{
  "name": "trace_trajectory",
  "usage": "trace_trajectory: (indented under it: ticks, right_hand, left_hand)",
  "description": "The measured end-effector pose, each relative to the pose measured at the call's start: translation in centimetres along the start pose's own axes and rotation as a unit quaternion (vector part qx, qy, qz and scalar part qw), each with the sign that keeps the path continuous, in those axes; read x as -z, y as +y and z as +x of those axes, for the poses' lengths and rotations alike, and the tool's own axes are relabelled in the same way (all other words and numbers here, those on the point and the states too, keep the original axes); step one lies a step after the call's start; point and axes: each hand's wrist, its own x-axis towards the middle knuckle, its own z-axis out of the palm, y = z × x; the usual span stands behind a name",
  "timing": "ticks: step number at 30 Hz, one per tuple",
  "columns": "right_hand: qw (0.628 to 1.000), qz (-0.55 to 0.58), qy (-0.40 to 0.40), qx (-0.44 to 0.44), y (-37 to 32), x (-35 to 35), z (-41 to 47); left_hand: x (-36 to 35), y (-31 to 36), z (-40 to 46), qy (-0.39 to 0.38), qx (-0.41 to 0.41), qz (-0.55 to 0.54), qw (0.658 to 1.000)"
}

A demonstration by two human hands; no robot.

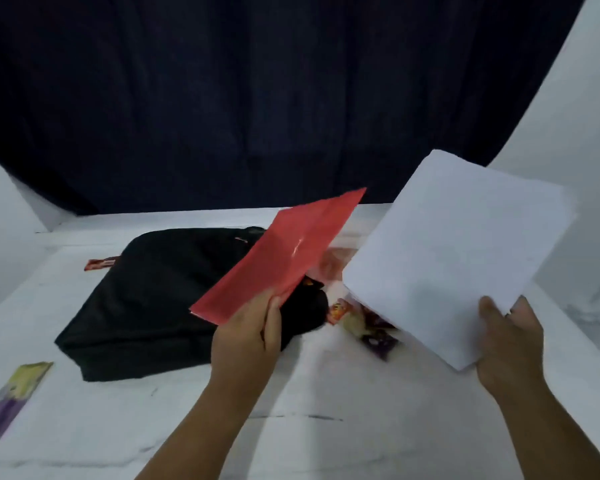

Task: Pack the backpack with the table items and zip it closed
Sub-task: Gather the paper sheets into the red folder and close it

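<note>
A black backpack (153, 299) lies flat on the white table (309, 393). My left hand (246, 337) grips the near corner of a red folder (281, 258) and holds it tilted over the backpack's right end. My right hand (510, 344) holds a thick stack of white paper (458, 254) by its lower corner, lifted above the table to the right of the bag. Several small snack packets (361, 323) lie on the table under the paper, partly hidden by it.
A yellow and purple packet (14, 396) lies near the table's left front edge. A small red wrapper (99, 263) peeks out behind the backpack's far left corner. A dark curtain hangs behind the table, with white walls at both sides.
</note>
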Motion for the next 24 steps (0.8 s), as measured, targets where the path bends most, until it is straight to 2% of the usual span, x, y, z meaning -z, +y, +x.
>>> trace_trajectory:
  ticks: [7,12,14,16,18,20,24]
  right_hand:
    - [1.0,-0.001,0.028,0.003,0.7,10.4,8.3]
    - [0.999,-0.033,0.028,-0.02,3.0,15.9,12.4]
    - [0.999,-0.032,0.024,-0.032,3.7,17.1,13.3]
    - [0.998,-0.036,0.016,-0.051,4.3,17.8,13.6]
    - [0.997,-0.042,0.013,-0.056,4.9,18.5,13.5]
    - [0.997,-0.053,0.014,-0.063,5.1,19.0,13.0]
    - [0.995,-0.069,0.008,-0.069,5.5,19.4,12.0]
  left_hand:
    - [-12.5,11.0,-5.2,-0.116,-0.023,-0.089,0.989]
    - [-18.2,17.9,-8.9,-0.225,-0.031,-0.16,0.961]
    - [-19.3,19.4,-9.9,-0.282,-0.03,-0.198,0.938]
    - [-20.2,19.8,-10.0,-0.3,-0.027,-0.205,0.931]
    - [-21.4,18.6,-9.6,-0.293,-0.025,-0.151,0.944]
    - [-22.5,17.0,-9.1,-0.325,-0.016,-0.062,0.944]
    - [-23.2,15.9,-9.4,-0.409,0.027,0.076,0.909]
